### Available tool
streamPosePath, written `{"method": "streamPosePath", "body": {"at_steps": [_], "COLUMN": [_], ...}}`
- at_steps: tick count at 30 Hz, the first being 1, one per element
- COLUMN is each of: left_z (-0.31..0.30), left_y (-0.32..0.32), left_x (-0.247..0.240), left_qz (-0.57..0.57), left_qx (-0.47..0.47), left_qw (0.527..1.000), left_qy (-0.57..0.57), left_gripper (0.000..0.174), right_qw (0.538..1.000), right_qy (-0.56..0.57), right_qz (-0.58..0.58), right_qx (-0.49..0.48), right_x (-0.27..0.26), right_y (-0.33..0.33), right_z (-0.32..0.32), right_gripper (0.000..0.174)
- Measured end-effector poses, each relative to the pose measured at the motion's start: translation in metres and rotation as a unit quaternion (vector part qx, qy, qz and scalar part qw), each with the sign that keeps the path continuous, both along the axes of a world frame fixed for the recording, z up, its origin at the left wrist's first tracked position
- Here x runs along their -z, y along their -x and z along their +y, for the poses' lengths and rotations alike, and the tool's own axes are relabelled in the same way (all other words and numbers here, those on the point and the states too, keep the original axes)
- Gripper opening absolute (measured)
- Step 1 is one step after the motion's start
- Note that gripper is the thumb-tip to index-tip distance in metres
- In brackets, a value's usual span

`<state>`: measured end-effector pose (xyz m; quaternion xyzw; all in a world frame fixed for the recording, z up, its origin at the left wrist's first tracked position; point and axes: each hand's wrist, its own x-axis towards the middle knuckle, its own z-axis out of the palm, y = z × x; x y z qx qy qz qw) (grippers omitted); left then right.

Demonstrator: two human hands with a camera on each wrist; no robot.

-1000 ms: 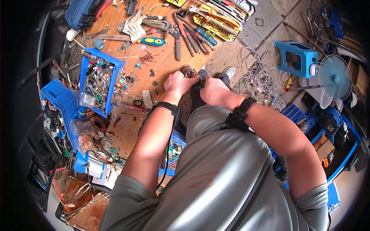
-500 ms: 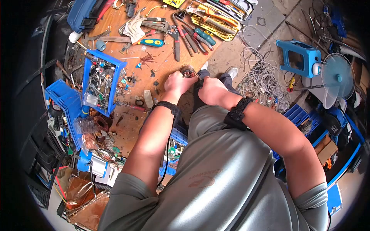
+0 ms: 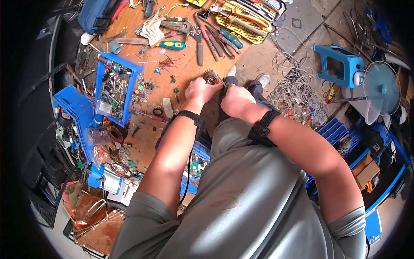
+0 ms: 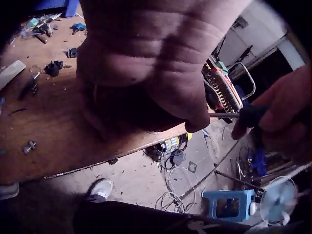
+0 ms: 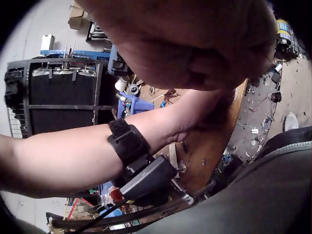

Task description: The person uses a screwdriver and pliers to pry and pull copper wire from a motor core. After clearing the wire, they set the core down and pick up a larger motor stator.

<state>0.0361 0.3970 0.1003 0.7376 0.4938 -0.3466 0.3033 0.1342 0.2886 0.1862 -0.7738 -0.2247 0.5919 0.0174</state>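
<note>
A round part with copper-coloured windings (image 3: 211, 78) is at the edge of the wooden table (image 3: 148, 149), and the left hand (image 3: 199, 91) grips its side. Just right of it, the right hand (image 3: 238, 102) has its fingers curled round a dark handle (image 4: 251, 116). From that handle a thin metal shaft (image 4: 224, 115) runs to the left thumb in the left wrist view. The shaft's tip is hidden behind the thumb. In the right wrist view the right hand (image 5: 195, 44) covers what it holds.
Pliers (image 3: 199, 45) and a yellow tray of tools (image 3: 241, 28) lie at the table's far side. A blue bin of small parts (image 3: 98, 82) stands at the left. Tangled cable (image 3: 297, 86), a blue stool (image 3: 317, 60) and a fan (image 3: 382, 89) are on the right.
The head view has shifted slightly, so the surroundings sit a little further right. Both hands keep their holds, with the right hand still close beside the left.
</note>
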Motion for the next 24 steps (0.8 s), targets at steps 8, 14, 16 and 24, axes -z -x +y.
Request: {"method": "streamPosePath", "body": {"at_steps": [8,14,16,24], "left_z": [0.002,-0.001,-0.001,0.001], "left_y": [0.000,0.005,0.003,-0.001], "left_x": [0.000,0.004,0.002,-0.002], "left_qz": [-0.007,-0.029,-0.037,-0.005], "left_qx": [0.004,-0.003,-0.004,0.013], "left_qw": [1.000,1.000,0.999,1.000], "left_qy": [0.017,0.005,-0.006,0.005], "left_gripper": [0.080,0.073,0.066,0.079], "right_qw": [0.998,0.998,0.999,0.998], "right_qy": [-0.013,0.009,0.026,0.018], "right_qz": [0.012,0.008,-0.010,-0.022], "right_qx": [-0.063,-0.063,-0.030,-0.057], "right_x": [0.003,0.003,-0.005,0.003], "right_y": [-0.008,-0.001,0.002,0.000], "right_z": [0.001,0.007,0.008,-0.001], "right_gripper": [0.041,0.040,0.038,0.038]}}
